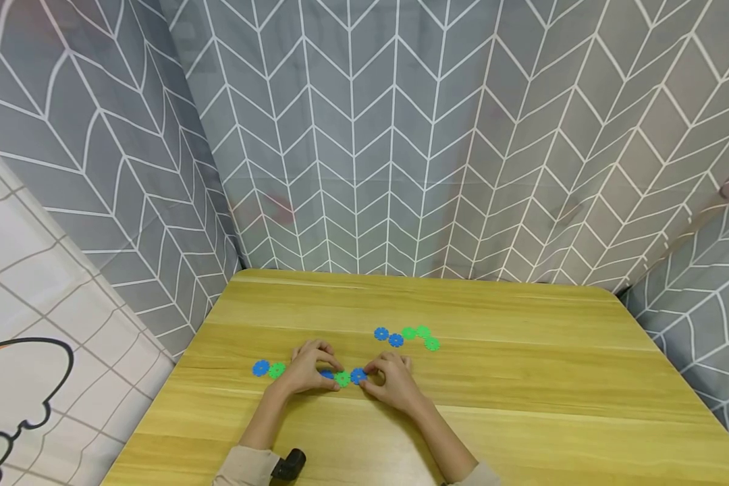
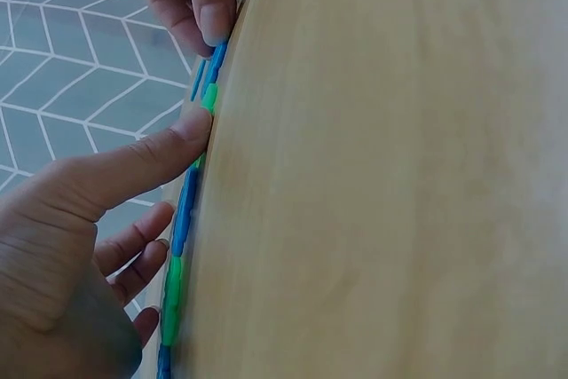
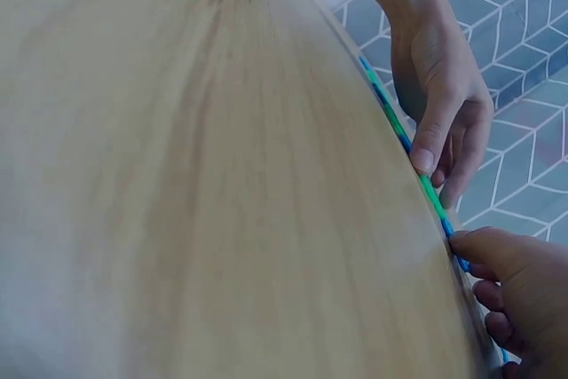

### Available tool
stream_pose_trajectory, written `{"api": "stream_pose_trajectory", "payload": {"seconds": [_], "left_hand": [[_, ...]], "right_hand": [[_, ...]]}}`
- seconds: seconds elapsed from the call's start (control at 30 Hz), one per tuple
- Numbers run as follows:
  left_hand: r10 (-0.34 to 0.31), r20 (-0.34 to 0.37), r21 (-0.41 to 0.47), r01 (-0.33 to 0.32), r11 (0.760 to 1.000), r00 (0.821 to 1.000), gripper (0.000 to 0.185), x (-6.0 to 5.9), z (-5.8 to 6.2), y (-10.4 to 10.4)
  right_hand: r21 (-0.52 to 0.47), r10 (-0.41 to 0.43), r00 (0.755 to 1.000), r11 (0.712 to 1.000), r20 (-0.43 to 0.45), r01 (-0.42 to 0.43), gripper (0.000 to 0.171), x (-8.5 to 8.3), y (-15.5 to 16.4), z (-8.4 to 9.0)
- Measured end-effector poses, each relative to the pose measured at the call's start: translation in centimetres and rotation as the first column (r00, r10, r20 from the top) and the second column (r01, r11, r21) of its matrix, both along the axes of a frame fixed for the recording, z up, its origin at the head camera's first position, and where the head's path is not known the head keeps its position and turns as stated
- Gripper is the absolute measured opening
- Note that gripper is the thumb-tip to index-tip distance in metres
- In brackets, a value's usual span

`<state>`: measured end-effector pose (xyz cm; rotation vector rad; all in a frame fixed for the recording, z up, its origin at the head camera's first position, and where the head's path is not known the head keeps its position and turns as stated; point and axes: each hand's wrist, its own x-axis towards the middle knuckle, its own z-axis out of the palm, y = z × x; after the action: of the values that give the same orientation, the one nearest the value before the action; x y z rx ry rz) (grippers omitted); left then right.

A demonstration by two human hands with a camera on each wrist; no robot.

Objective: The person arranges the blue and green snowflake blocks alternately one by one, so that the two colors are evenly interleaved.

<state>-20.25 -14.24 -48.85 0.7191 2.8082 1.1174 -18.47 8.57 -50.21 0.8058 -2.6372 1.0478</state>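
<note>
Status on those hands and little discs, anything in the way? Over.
Left hand pinches green disc. Right hand pinches blue disc beside it. Five discs farther off, apparently not in the way.

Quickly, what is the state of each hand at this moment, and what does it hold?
Left hand: holding, pinches a green disc with thumb and finger.
Right hand: holding, pinches a blue disc the same way.

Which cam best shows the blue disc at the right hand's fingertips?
Head view: it shows the blue disc from above, so its round, notched outline reads, though the right hand meets its edge. Left wrist view gives only a thin edge-on strip below the fingertips; right wrist view is also edge-on, partly covered by the hand.
</note>
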Motion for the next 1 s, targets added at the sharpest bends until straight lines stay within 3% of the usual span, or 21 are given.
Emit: {"api": "stream_pose_trajectory", "payload": {"seconds": [0.3, 0.53, 0.77, 0.87, 1.0], "left_hand": [[0.005, 0.01, 0.006, -0.005, 1.0, 1.0, 0.023, 0.0, -0.1, 0.0], [0.01, 0.017, 0.01, -0.01, 1.0, 1.0, 0.023, 0.0, -0.1, -0.1], [0.017, 0.012, 0.003, -0.017, 1.0, 1.0, 0.023, 0.0, -0.2, -0.1], [0.016, 0.01, 0.008, -0.016, 1.0, 1.0, 0.023, 0.0, -0.2, -0.1], [0.008, 0.014, 0.017, -0.008, 1.0, 1.0, 0.023, 0.0, -0.2, -0.1]], "right_hand": [[-0.082, -0.046, 0.999, 0.996, -0.027, 0.044, 0.015, -0.9, 1.8, 0.3], [-0.155, -0.202, 0.978, 0.969, -0.048, 0.193, 0.022, -2.6, 5.3, 0.1], [-0.014, -0.391, 0.919, 0.92, 0.05, 0.393, 0.041, -3.9, 8.8, 0.2], [0.052, -0.415, 0.906, 0.91, 0.079, 0.412, 0.04, -4.0, 9.6, 0.3], [0.071, -0.401, 0.911, 0.915, 0.094, 0.396, 0.035, -4.0, 10.1, 0.3]]}}
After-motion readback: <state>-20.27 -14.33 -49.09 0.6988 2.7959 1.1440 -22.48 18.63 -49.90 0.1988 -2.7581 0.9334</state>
